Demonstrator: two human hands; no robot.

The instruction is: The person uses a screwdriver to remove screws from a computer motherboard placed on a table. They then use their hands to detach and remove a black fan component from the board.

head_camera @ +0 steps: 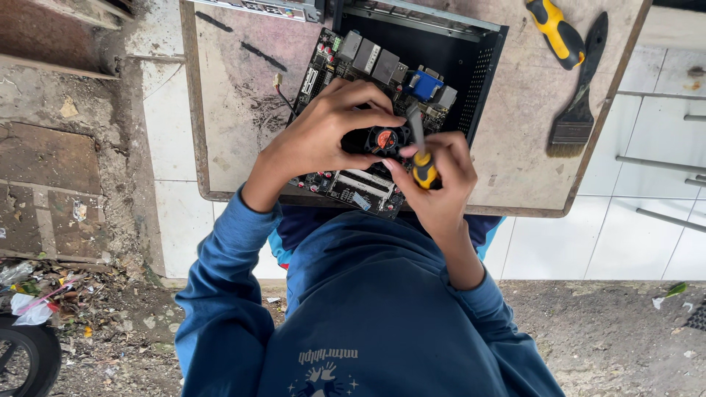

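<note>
Both hands meet over a dark green rectangular circuit board [346, 184] crowded with components. Left hand [323, 136] curls down onto the board, its fingers bent and closed around a small black round cooling fan with an orange centre label [385, 139], fingertips pressing at the fan's rim. Right hand [441, 180] is closed in a fist around a yellow-and-black-handled screwdriver [421, 158], whose grey metal shaft rises from the fist and ends just beside the fan, close to the left fingertips.

The board lies tilted, its near edge under the wrists and overhanging the near edge of the worn, stained wooden counter [515, 147]. Along that near edge run long pale slots and rows of small red-capped parts. Beyond the left fingers sit a row of grey metal connector blocks and one blue plastic connector [424, 83]. A short wire with a pale plug [279, 84] sticks out just past the left hand's outer side.

Behind the board, beyond both hands, stands an open black metal case with perforated side wall [482, 70]; the board's far end rests against or in it, which of the two I cannot tell.

Well beyond the right hand, on the counter, lie a second yellow-and-black tool handle [557, 33] and a black-handled flat paintbrush with tan bristles [577, 110], just beside each other. Blue sleeves [220, 294] cover both arms.
</note>
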